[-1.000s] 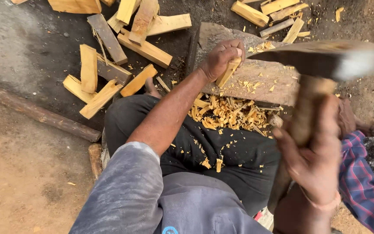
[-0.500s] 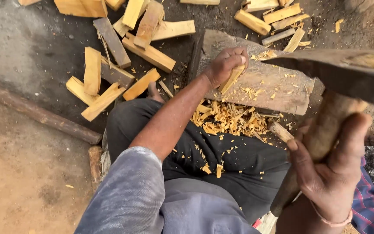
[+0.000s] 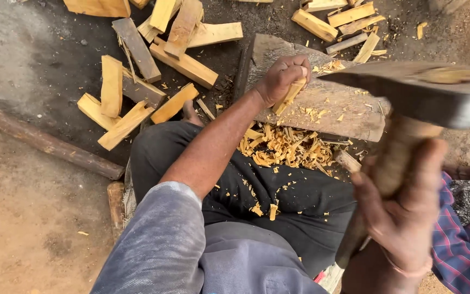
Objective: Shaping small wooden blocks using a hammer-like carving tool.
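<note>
In the head view, the left hand (image 3: 281, 79) is stretched forward on a straight arm and is closed around a small wood piece (image 3: 291, 95), which is held tilted on the chopping block (image 3: 333, 106). The right hand (image 3: 403, 218) is raised close to the camera, fingers wrapped around the wooden handle of a hatchet (image 3: 414, 98), whose blade is poised above the block. Shavings (image 3: 286, 147) are heaped on the lap.
</note>
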